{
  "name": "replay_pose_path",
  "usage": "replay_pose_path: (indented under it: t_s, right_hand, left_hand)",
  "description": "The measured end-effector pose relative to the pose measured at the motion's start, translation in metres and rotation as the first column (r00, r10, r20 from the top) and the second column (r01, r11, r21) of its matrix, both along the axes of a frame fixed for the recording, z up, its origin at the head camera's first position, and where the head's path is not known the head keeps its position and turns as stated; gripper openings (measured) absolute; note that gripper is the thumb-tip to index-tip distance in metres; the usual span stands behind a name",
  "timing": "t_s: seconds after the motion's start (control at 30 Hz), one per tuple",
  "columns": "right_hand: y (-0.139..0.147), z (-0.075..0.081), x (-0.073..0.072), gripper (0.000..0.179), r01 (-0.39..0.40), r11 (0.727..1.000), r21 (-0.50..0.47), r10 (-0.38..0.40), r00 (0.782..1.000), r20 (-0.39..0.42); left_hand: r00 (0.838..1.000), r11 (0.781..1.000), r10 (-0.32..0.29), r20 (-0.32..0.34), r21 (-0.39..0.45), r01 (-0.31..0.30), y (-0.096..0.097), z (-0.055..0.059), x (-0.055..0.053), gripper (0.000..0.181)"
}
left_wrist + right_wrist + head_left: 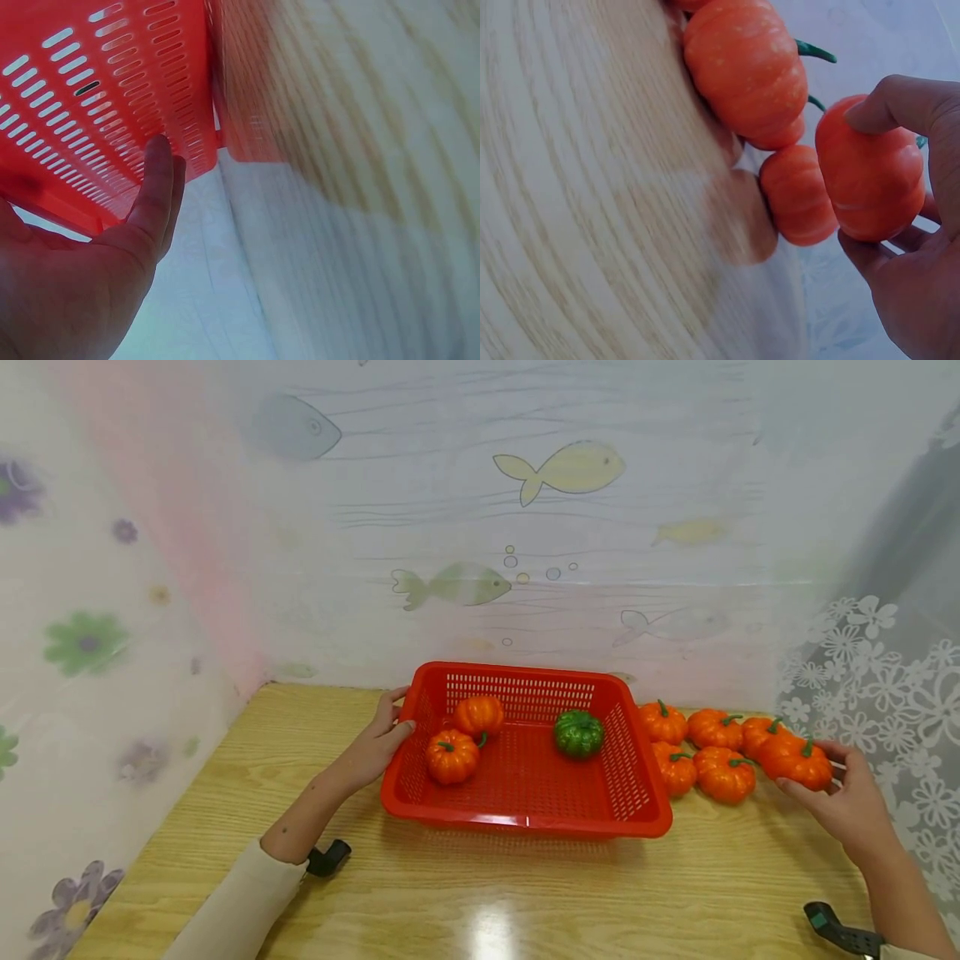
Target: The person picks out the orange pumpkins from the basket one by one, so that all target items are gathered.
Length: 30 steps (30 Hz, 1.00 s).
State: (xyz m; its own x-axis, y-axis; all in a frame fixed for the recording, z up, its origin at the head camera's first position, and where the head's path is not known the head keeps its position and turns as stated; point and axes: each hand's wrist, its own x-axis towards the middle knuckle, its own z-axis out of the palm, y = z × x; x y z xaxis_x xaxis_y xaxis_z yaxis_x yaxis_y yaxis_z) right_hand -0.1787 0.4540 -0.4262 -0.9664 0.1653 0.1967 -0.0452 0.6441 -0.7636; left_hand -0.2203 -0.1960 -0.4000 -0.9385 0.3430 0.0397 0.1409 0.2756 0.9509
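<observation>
A red plastic basket with slotted walls stands on the table. Inside it, two orange pumpkins lie at the left and a green pumpkin at the right. My left hand holds the basket's left rim, thumb over the edge; in the left wrist view its fingers lie along the outer wall. At the far right, my right hand grips an orange pumpkin between thumb and fingers. The right wrist view shows this held pumpkin raised off the tabletop, beside another pumpkin.
Several more orange pumpkins sit in two rows against the basket's right side. Behind the wooden table hangs a fish-patterned curtain. A lace-flowered sheet borders the right edge, and a flowered sheet the left.
</observation>
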Motion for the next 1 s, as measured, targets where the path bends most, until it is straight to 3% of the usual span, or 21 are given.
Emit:
replay_pose_path:
  t_s: [0.27,0.6,1.0]
  right_hand:
    - [0.007,-0.006,-0.003,0.089,0.023,0.999,0.023,-0.024,1.0,0.018]
    - [0.01,-0.007,-0.001,0.091,0.027,0.997,0.067,-0.036,0.99,0.138]
    - [0.013,-0.016,0.0,0.086,-0.018,0.995,0.103,0.004,0.991,0.134]
  left_hand:
    - [1.0,1.0,0.002,0.003,0.0,-0.002,0.001,0.003,0.002,0.061]
    - [1.0,1.0,0.009,0.008,0.005,-0.009,0.0,0.001,0.001,0.062]
    - [1.0,1.0,0.007,0.007,0.002,-0.007,0.0,0.001,0.001,0.062]
